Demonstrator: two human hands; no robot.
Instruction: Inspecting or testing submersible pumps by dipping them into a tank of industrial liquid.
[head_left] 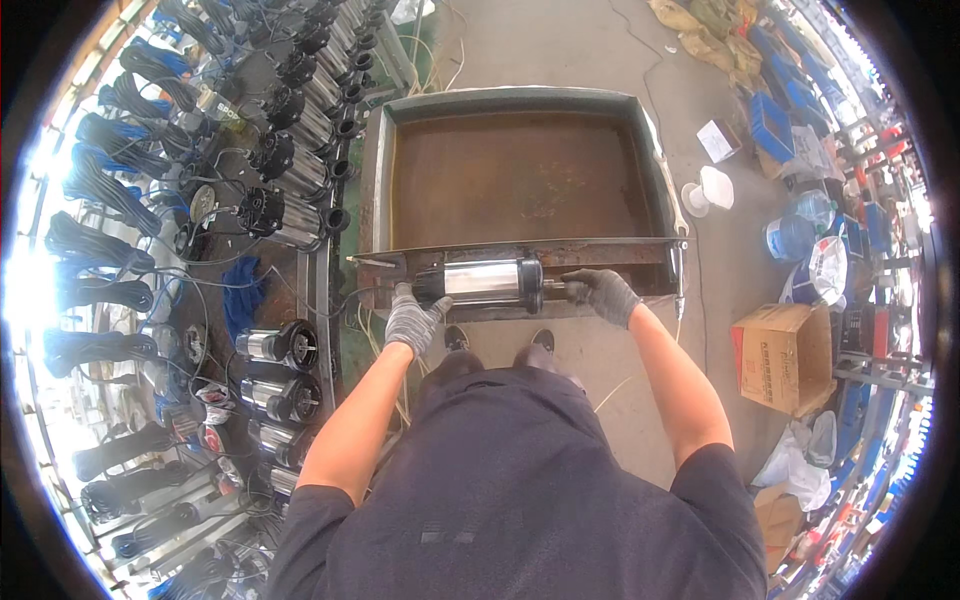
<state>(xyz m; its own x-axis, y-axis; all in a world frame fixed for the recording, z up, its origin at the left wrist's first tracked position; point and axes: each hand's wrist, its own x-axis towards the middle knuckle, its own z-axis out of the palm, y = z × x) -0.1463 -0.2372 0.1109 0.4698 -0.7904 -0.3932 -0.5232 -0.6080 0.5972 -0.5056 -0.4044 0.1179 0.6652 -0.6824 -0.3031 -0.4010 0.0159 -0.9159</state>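
1. Two grey knit-gloved hands carry a submersible pump (490, 282) level over the near rim of a rusty water tank (520, 175). The left hand (412, 320) is cupped under the black motor end, fingers curled up round it; the right hand (600, 295) is closed over the black outlet end.

2. The pump, a shiny steel cylinder with black caps, lies sideways across the tank's front ledge, at about 12 o'clock from the person's feet (500, 340). Whether it rests on the ledge or hangs just above it is hard to tell through the fisheye bend.

3. Judged from the hold: keeping both ends at one height and the palms well under the caps, not on the slick steel, should stop the body rolling. The left wrist looks bent back, so bringing that elbow in would likely ease the load.

4. A black cable (345, 300) runs off from the motor end towards 9 o'clock; it could snag on the tank's corner, so slack there is worth minding.

5. At 9 to 11 o'clock, rows of like pumps (290, 215) with coiled black cables (100, 190) fill a rack.

6. At 3 o'clock stand a cardboard box (785, 355) and a large water bottle (790, 238) on the concrete floor (560, 45).
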